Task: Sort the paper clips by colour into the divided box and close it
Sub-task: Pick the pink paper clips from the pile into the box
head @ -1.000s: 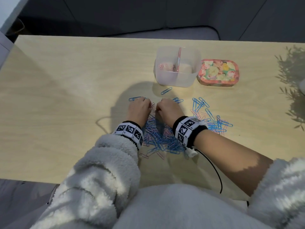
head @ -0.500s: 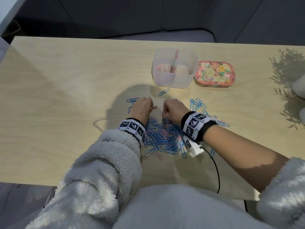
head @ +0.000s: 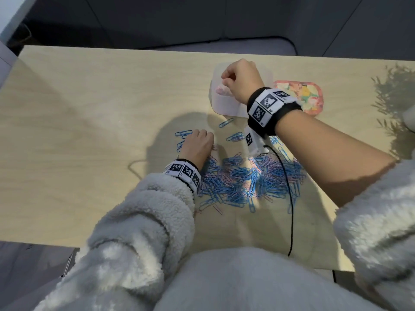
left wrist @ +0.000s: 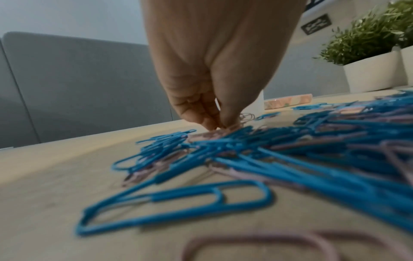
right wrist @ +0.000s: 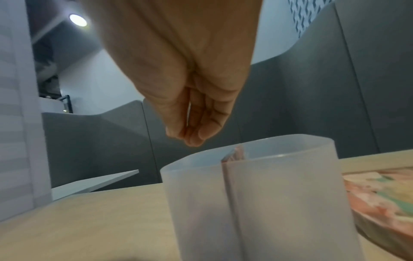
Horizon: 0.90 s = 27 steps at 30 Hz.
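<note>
My right hand [head: 241, 80] hovers over the left compartment of the frosted divided box [right wrist: 257, 185], fingers bunched and pointing down; I can't tell if a clip sits between them, nothing shows at the tips. Down at the table my left hand [head: 197, 145] pinches at a pale pink clip [left wrist: 232, 128] on the far edge of the paper clip pile [head: 249, 179], thumb and fingertips closed on the wire.

The pile lies just in front of me on the wooden table [head: 89, 131], blue and pink tangled together, with a few stray blue clips [head: 225, 122] lying between it and the box. Some pink ones [head: 221, 89] already lie in that left compartment, while the right one, past the divider [right wrist: 225, 159], is hidden from me. The floral lid [head: 307, 96] rests just beside the box, on its right.

These clips look feather-light, stiff, plastic-coated and slick, and I'd guess they hook into each other. So I'd pinch 1 by its rounded end and slide it flat out of the heap, not straight up, or 2 or 3 neighbours may come along. The box looks light enough to skid, so I'd drop clips in, not press.
</note>
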Tool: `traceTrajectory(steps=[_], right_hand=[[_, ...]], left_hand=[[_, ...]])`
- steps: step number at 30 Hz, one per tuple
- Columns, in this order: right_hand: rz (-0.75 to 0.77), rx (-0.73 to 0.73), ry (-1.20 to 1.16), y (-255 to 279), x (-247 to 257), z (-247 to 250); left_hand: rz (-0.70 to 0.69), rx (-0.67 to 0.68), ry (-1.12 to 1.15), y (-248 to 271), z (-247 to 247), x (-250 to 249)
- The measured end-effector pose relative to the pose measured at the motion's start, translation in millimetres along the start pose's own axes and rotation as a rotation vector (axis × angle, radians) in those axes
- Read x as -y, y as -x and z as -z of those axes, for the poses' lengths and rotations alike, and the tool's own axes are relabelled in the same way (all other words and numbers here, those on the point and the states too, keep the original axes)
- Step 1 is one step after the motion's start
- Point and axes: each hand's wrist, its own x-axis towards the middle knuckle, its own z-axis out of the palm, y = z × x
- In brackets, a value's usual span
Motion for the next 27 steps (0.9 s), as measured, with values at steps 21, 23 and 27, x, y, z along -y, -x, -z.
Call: traceTrajectory(steps=[21, 23, 27], right_hand=[[-0.181, 0.079, 0.091, 100, -96, -34], [-0.172, 0.034, 0.115, 99, -100, -32], [-0.011, 0.161, 0.149, 102, -100, -35]], left_hand=[[0.175, -0.126, 0.385, -93, 113, -3], [0.146, -0.118, 0.329, -91, 106, -3], [0.041, -0.45, 0.33, -62, 88, 3]])
